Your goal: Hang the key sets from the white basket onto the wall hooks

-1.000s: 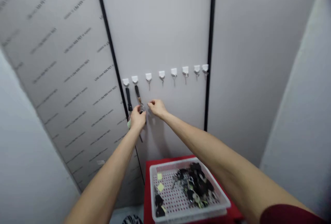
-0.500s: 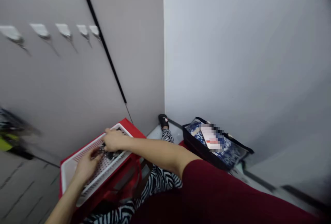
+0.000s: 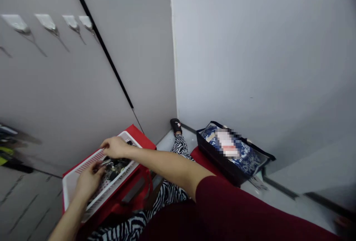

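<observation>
Fingers of our bare left hand [image 3: 89, 181] curl at the near-left edge of the jumbled heap of black and silvery metal keys [image 3: 114, 169], those of our bare right hand [image 3: 115, 147] bend down over its far side; whether either grasps anything, we cannot tell. The heap lies in the white perforated plastic basket [image 3: 67, 181], on a bright red stand [image 3: 139, 136] beside the grey panel [image 3: 83, 81]; we judge light fingertip pinches best, parting pieces before lifting (linked rings would snag).
</observation>
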A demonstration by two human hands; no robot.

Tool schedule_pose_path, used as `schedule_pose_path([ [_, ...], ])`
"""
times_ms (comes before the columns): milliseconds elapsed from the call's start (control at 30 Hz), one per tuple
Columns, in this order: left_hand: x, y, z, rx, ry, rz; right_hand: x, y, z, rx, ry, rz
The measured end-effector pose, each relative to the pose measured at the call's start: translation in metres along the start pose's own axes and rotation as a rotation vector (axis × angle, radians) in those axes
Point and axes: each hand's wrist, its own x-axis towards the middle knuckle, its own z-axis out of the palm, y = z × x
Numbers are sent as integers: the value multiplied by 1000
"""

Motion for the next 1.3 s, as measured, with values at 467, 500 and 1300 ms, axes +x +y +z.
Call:
schedule_pose_path([
  [467, 17, -37, -2, -393, 210, -244, 23, 20, 29, 31, -51, -92],
  [500, 17, -39, -2, -422, 201, -240, 26, 20, 30, 58, -58, -77],
  [1300, 6, -33, -16, -600, 51, -100, 6, -12, 20, -265, -301, -137],
])
